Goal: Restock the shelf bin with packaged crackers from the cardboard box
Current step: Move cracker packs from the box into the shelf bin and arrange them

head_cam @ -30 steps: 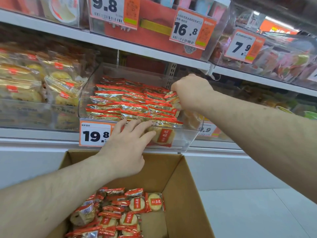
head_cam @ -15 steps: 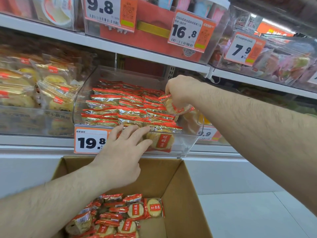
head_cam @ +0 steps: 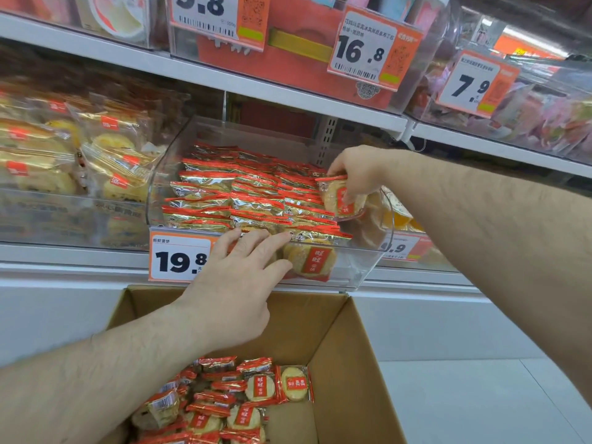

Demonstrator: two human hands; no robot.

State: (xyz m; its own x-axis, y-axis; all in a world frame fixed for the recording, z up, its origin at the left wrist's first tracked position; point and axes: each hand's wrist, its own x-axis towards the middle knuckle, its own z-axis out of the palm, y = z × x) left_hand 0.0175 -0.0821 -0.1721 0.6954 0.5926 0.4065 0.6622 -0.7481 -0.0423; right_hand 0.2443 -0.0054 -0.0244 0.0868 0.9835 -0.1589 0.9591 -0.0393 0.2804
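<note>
The right hand [head_cam: 358, 174] reaches into the right end of the clear plastic shelf bin [head_cam: 368, 267], its grip clamped on one round cracker in a clear wrapper with a red label and red sealed edge [head_cam: 341, 200]; the fingers [head_cam: 350, 195] curl over the top of the packet and hold it upright, face toward the camera, just above the right side of the stock; the rows of red-and-gold foil cracker packets [head_cam: 243, 193] fill the bin from its back wall to its front, lying flat and overlapping in neat lines; the left hand [head_cam: 237, 283] lies spread against the front of the bin, fingers apart and holding nothing, its fingertips [head_cam: 282, 238] touching the front row of packets at the rim; just right of that hand a single round cracker packet with a red label [head_cam: 312, 259] stands behind the clear front wall; the white-and-orange price tag reading 19.8 [head_cam: 179, 257] is clipped to the bin's front left and partly covered by the left hand; below the bin sits the open brown cardboard box [head_cam: 346, 363], with a loose heap of the same packaged crackers [head_cam: 237, 402] in its left and middle part and bare cardboard showing at its right; the neighbouring clear bin of yellow cakes in clear wrappers [head_cam: 96, 161] stands to the left; the white shelf above [head_cam: 288, 88] carries more bins with price tags reading 16.8 [head_cam: 368, 49] and 7.9 [head_cam: 471, 84].
</note>
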